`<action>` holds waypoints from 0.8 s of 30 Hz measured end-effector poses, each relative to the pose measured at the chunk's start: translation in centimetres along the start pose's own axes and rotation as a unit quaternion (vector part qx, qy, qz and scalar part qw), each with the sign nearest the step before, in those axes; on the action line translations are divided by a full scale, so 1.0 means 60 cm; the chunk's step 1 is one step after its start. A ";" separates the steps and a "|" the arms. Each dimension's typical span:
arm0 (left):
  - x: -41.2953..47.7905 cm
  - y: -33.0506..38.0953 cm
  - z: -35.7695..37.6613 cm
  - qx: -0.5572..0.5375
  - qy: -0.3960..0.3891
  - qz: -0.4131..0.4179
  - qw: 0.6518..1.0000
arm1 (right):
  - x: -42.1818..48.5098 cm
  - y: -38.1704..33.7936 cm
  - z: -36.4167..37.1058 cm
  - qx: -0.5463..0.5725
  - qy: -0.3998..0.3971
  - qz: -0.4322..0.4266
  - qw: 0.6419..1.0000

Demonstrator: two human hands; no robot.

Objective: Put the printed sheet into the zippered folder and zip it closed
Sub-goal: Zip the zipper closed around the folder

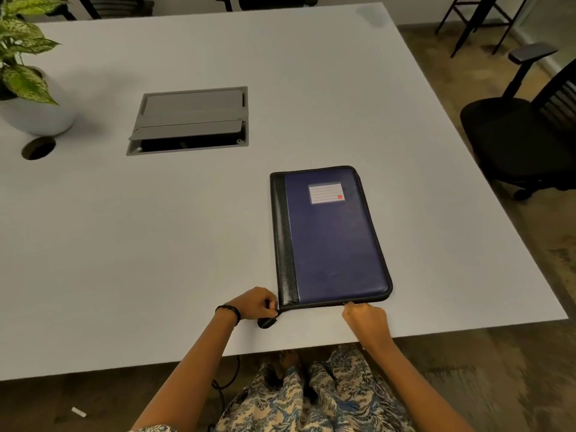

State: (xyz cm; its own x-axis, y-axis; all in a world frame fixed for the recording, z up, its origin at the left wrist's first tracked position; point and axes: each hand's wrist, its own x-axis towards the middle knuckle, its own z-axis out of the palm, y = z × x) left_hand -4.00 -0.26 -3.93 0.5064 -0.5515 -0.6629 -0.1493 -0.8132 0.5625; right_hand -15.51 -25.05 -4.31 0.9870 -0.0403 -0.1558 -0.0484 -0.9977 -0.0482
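A blue zippered folder [333, 241] with a black spine and a white label lies closed and flat on the white table [156, 244], near its front edge. My left hand [257, 304] pinches the folder's near left corner, where a black tab of the zip track sticks out. My right hand [364, 319] is curled at the folder's near edge, towards the right corner, pinching the zip there; the puller itself is hidden under my fingers. The printed sheet is not visible.
A grey cable box [190, 120] with a half-raised lid is set into the table's middle. A potted plant [25, 73] stands at the far left beside a round cable hole [39, 148]. A black office chair [517, 132] stands to the right.
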 end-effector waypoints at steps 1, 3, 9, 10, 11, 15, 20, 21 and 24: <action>0.000 0.003 -0.001 0.004 -0.005 -0.002 1.000 | -0.001 0.005 0.000 -0.004 0.007 -0.001 1.000; 0.002 0.005 -0.002 0.006 -0.005 -0.005 1.000 | -0.001 0.006 0.001 -0.001 0.019 0.000 1.000; -0.002 0.010 -0.007 0.028 -0.021 -0.019 0.999 | -0.006 -0.009 0.004 0.033 0.034 0.047 0.998; -0.002 0.012 -0.011 0.041 -0.033 -0.024 0.998 | -0.009 -0.008 0.005 0.049 0.035 0.058 0.996; -0.003 0.017 -0.019 0.057 -0.047 -0.032 0.997 | -0.011 -0.008 0.005 0.067 0.037 0.069 0.995; -0.008 0.060 -0.067 0.095 -0.057 -0.058 0.992 | -0.019 -0.007 0.005 0.120 0.059 0.097 0.986; 0.014 0.158 -0.056 0.158 0.131 0.090 0.975 | -0.023 -0.011 0.002 0.132 0.073 0.114 0.982; 0.025 0.174 -0.038 0.172 0.138 0.104 0.970 | -0.023 -0.012 0.001 0.130 0.077 0.120 0.981; 0.057 0.206 0.020 0.254 0.100 0.033 0.961 | -0.019 -0.019 -0.007 0.129 0.081 0.144 0.978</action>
State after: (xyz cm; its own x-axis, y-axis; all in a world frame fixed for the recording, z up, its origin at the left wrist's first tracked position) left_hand -5.12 -12.39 0.18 0.6276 -0.5998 -0.4963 -0.5570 -0.7913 0.2521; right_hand -16.55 -23.90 -3.68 0.9369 -0.3471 -0.0428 -0.3450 -0.8973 -0.2752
